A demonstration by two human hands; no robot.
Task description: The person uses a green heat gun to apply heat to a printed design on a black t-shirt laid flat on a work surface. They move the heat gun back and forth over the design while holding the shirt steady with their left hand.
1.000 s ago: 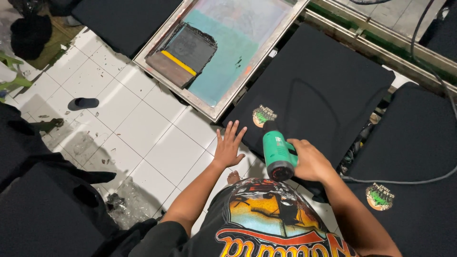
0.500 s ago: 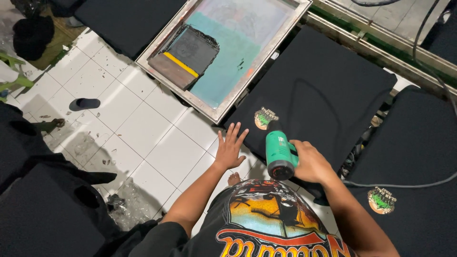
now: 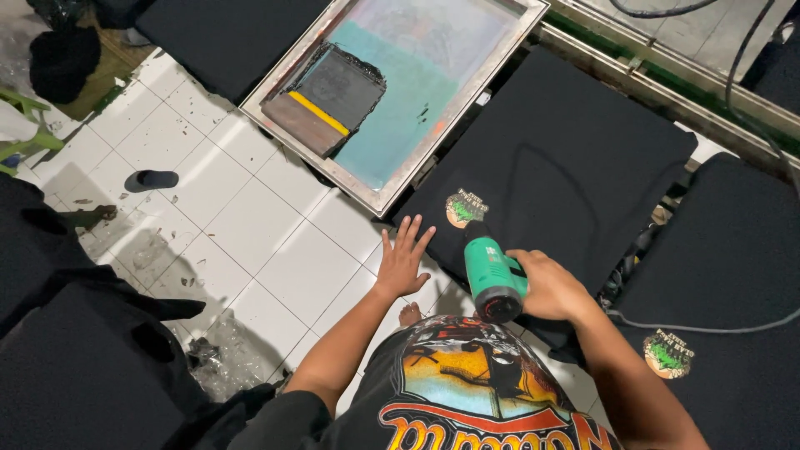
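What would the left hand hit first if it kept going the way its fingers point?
Probably the near corner of the black shirt on its board; the left hand points up-right with fingers spread, fingertips already at that edge. Further along sits the round printed logo. The hand's height above the cloth is unclear.

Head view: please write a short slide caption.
Right hand aims a green heat gun at a small print on a black shirt; left hand rests flat.
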